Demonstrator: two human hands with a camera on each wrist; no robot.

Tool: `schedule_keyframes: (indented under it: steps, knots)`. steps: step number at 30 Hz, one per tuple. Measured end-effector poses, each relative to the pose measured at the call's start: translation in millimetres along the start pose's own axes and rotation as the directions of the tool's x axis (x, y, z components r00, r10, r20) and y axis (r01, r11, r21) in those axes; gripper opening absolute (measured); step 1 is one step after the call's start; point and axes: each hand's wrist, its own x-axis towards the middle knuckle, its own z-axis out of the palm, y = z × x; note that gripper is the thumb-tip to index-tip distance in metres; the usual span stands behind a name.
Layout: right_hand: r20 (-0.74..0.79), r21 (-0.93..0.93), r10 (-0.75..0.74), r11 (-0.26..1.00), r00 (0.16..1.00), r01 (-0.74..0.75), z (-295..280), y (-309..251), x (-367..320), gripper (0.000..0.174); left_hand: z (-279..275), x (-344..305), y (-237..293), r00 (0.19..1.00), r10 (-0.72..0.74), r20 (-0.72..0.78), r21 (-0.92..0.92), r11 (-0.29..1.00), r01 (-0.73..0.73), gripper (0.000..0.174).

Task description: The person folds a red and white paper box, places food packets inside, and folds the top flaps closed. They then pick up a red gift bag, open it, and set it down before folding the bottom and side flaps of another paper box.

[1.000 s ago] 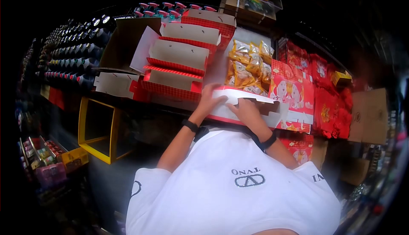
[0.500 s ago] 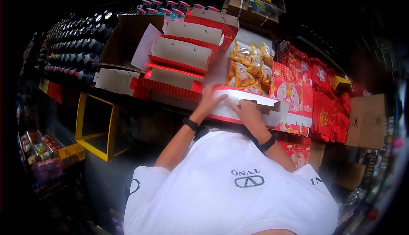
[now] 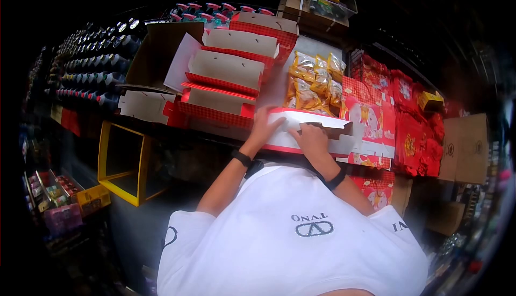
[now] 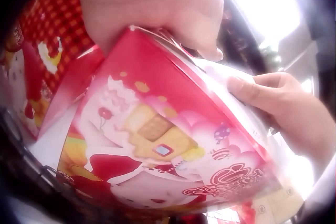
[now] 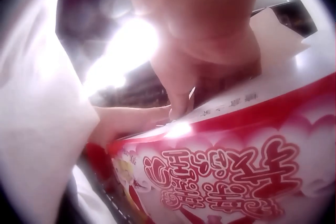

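Observation:
A printed pink-and-white cardboard carton [image 4: 152,129] lies in front of me at the table's near edge, its white top flap [image 3: 306,117] raised beside a dark opening. At its left end my left hand [image 3: 265,127] grips the edge, with the thumb along the white card. My right hand [image 3: 313,143] pinches the card near the middle, its thumb pointing toward the left one. Seen from the right wrist, the thumb is at the white top edge, above the carton's red-lettered side [image 5: 226,176]. Some fingers are hidden behind the card.
Several open red-checked boxes [image 3: 226,70] stand to the left at the back. Gold snack packets [image 3: 314,84] lie beyond the carton. Flat printed cartons [image 3: 371,118] and red bags [image 3: 414,140] are on the right. A yellow frame [image 3: 142,170] stands below left.
Both hands keep nearly the same place on the carton. More of the carton's far pink edge shows now than a second ago. The head view has shifted slightly.

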Motion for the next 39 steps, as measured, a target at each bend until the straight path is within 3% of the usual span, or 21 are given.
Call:
schedule_keyframes:
  steps: [2, 7, 11, 14, 19, 22, 24, 26, 29, 33, 36, 39]
  knots:
    - [0.002, -0.051, -0.019, 0.998, 1.000, 0.019, 3.4, -4.0, -4.9, 0.049, -1.3, -1.9, 0.2, 1.000, -0.004, -0.005, 0.038, 0.999, 0.005, 0.066]
    - [-0.023, 0.194, -0.129, 0.972, 0.991, 0.131, 0.6, 8.5, -11.4, 0.050, -6.9, -2.5, 0.7, 0.998, -0.053, 0.041, 0.040, 0.998, 0.051, 0.069]
    - [0.047, 0.302, -0.013, 0.953, 0.999, -0.002, -4.7, 9.3, -7.9, 0.049, -3.7, -6.6, 6.8, 0.997, -0.061, 0.048, 0.040, 0.997, 0.059, 0.066]
    - [0.089, 0.355, -0.007, 0.935, 0.996, -0.025, -20.8, 0.9, -10.9, 0.046, -4.0, -5.5, 5.5, 0.997, -0.063, 0.040, 0.028, 0.998, 0.062, 0.066]
    - [0.051, 0.297, -0.073, 0.953, 0.996, 0.055, -15.3, 0.8, -18.2, 0.043, -4.0, -7.7, 7.4, 0.996, -0.083, 0.041, 0.028, 0.996, 0.081, 0.063]
    - [0.020, 0.438, -0.169, 0.887, 0.985, 0.144, -3.4, 20.4, -13.7, 0.043, -3.7, -10.8, 8.3, 0.995, -0.088, 0.035, 0.007, 0.996, 0.088, 0.060]
    - [0.025, 0.461, -0.230, 0.866, 0.973, 0.193, -3.9, 29.0, -12.8, 0.032, -3.2, -7.9, 3.0, 0.997, -0.076, 0.016, -0.016, 0.997, 0.077, 0.055]
    - [0.071, 0.373, -0.252, 0.904, 0.965, 0.209, -11.1, 29.3, -13.7, 0.032, -0.7, -7.7, 0.5, 0.995, -0.100, 0.013, -0.045, 0.994, 0.101, 0.053]
    - [0.183, 0.291, -0.021, 0.956, 0.983, -0.034, -31.3, 13.0, -14.8, 0.030, 0.2, -7.8, 4.3, 0.988, -0.152, 0.016, -0.117, 0.981, 0.153, 0.052]
    - [0.114, 0.251, 0.170, 0.948, 0.979, -0.194, -23.5, 5.2, -14.0, 0.041, -0.4, -9.7, 7.7, 0.989, -0.147, 0.025, -0.056, 0.987, 0.148, 0.063]
    - [0.093, 0.185, 0.216, 0.955, 0.972, -0.230, -24.7, -0.9, -14.9, 0.044, -4.7, -10.1, 14.7, 0.994, 0.110, 0.019, 0.084, 0.990, -0.111, 0.061]
    - [0.083, 0.195, 0.182, 0.961, 0.980, -0.195, -29.5, -4.7, -15.1, 0.040, -15.2, -15.6, 40.5, 0.927, 0.366, 0.080, 0.256, 0.892, -0.374, 0.068]
